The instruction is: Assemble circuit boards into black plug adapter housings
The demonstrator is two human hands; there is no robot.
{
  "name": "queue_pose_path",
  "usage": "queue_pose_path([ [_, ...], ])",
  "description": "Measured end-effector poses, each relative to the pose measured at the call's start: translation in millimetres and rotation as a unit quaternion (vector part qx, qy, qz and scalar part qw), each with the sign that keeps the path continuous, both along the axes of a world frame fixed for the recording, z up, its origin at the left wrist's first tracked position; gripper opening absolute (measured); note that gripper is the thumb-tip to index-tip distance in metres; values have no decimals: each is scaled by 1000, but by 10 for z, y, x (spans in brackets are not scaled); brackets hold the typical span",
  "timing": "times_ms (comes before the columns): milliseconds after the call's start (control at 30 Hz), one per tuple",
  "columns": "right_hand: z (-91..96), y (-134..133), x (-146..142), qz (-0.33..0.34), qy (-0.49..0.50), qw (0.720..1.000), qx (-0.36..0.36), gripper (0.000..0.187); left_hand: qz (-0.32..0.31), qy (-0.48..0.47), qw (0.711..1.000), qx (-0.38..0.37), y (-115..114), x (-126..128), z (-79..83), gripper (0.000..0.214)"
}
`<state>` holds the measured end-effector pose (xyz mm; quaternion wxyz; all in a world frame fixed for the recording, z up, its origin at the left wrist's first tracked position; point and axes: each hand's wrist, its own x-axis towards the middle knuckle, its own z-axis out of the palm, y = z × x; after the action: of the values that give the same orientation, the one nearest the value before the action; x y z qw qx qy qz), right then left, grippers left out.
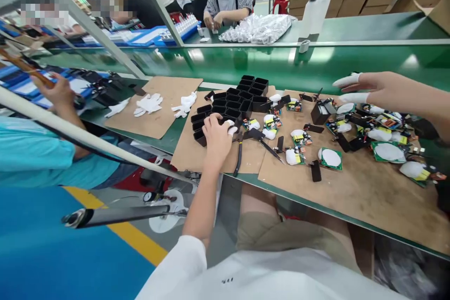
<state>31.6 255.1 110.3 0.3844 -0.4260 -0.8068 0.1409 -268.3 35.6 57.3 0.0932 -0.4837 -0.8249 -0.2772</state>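
Note:
My left hand [218,138] is closed over the near edge of a cluster of open black plastic cases [234,98], its fingers bent around one case; the palm hides most of that case. A white finger cot covers its thumb. My right hand [374,88], also with white finger cots, hovers over the right-hand pile with fingers stretched apart and nothing between them. Below it lie green circuit boards [388,152] with white blobs and yellow parts. A black case [320,113] with a board in it stands to the left of that hand. Pliers [239,154] and tweezers [272,151] lie near my left hand.
Brown cardboard sheets [351,192] cover the green bench. White gloves [149,104] lie to the left. Beyond runs a green conveyor [246,63], with a plastic bag [260,28] and bottles [314,11] past it. A co-worker's arm [61,98] is at left, behind a slanting pole [87,143].

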Motion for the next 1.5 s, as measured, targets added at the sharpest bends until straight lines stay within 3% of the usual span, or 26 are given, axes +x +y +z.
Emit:
queue_pose_path([
  [100, -31, -709, 266, 15, -72, 997, -36, 40, -41, 18, 992, 118, -167, 255, 89, 6],
  [167, 18, -976, 513, 19, -128, 989, -67, 33, -121, 6, 975, 188, -325, 558, 120, 6],
  [267, 76, -1130, 870, 12, -233, 962, -139, 30, -235, -17, 949, 208, -466, 1087, 54, 7],
  [333, 22, -1167, 997, 16, -296, 941, -165, 39, -264, -7, 944, 200, -457, 1422, -64, 7],
  [500, -285, -1167, 793, 155, -303, 931, -132, 75, -197, -7, 972, 128, -311, 1916, -341, 5],
  [567, -294, -1114, 636, 163, -318, 923, -141, 68, -179, -61, 978, 90, -311, 1964, -359, 20],
  [667, -149, -1019, 549, 136, -356, 906, -186, 56, -189, -127, 971, 72, -384, 1949, -323, 42],
  [800, 13, -1002, 790, 122, -294, 897, -308, 54, -208, -147, 963, 91, -499, 1877, -302, 44],
  [867, 10, -1070, 974, 74, -245, 897, -360, 50, -212, -152, 961, 97, -531, 1846, -320, 44],
  [967, -16, -1226, 1213, -79, -278, 903, -316, 48, -217, -163, 957, 98, -540, 1814, -355, 47],
  [1033, -6, -1317, 1332, -130, -335, 898, -255, 49, -223, -170, 955, 97, -531, 1799, -372, 49],
  [1100, 8, -1357, 1407, -57, -355, 909, -213, 47, -231, -177, 952, 96, -519, 1784, -385, 52],
  [1167, -10, -1335, 1423, 98, -339, 921, -165, 55, -241, -188, 948, 94, -508, 1769, -395, 54],
  [1267, -109, -1235, 1326, 262, -337, 897, -114, 63, -258, -199, 939, 107, -504, 1748, -410, 55],
  [1367, -194, -1154, 1175, 287, -396, 867, -98, 46, -264, -202, 935, 126, -516, 1729, -441, 61],
  [1500, -197, -1112, 1126, 222, -450, 859, -100, 36, -241, -277, 928, 69, -525, 1698, -522, 78],
])
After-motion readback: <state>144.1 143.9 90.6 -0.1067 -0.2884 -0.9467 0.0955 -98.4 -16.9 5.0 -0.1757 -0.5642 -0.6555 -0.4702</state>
